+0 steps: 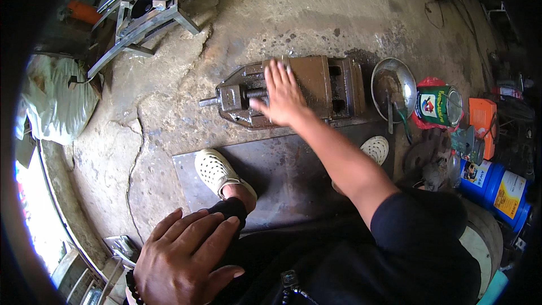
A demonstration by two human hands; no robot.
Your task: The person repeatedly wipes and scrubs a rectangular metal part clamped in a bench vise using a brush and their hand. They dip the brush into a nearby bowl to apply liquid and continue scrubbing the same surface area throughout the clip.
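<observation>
A heavy, dark machine vise [313, 88] lies on the concrete floor in front of me, wet or oily on its surfaces. Its threaded screw [255, 94] shows near the left end, where a square shaft end [208, 102] sticks out. Over the vise's middle is my right hand [282, 96], flat with fingers stretched out and holding nothing; whether the palm touches the metal I cannot tell. My left hand [183, 254] rests open, palm down, over my left knee, its fingers a little apart.
Right of the vise stands a metal bowl [407, 82] with a thin tool leaning in it. Beyond are a green can [435, 106], an orange case [481, 124] and a blue bucket [488, 183]. A metal plate [276, 181] lies under my feet; a metal frame [149, 23] stands far left.
</observation>
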